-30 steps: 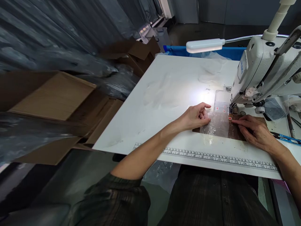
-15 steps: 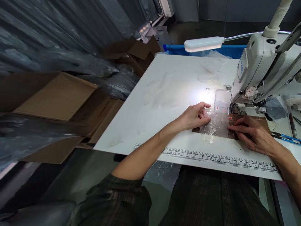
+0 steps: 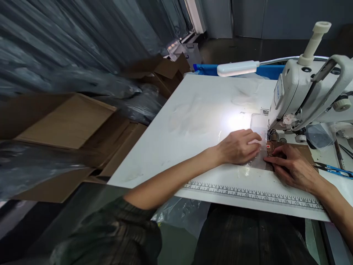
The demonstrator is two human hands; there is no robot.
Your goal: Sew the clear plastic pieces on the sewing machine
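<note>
A thin clear plastic sheet (image 3: 258,162) lies partly over a brown panel (image 3: 303,150) on the sewing table, beneath the needle area of a white sewing machine (image 3: 286,95). My left hand (image 3: 241,146) rests palm down over the sheet's left part, its fingers slightly bent and pointing toward the presser foot (image 3: 269,134). The fingers hide much of the sheet there. My right hand (image 3: 293,165) lies on the brown panel, fingers apart, with the index fingertip touching the sheet's right edge. A small red mark (image 3: 268,146) shows just in front of the presser foot.
Blue thread snips (image 3: 335,169) lie right of my right hand. A printed ruler (image 3: 256,195) runs along the front edge of the white table (image 3: 176,129). A white lamp (image 3: 238,68) hangs over the back. Open cardboard boxes (image 3: 66,117) stand left.
My left hand has turned from bent fingers at the sheet's left edge to palm down over it, farther right. My right hand stays at about the same spot; the view has tilted up slightly.
</note>
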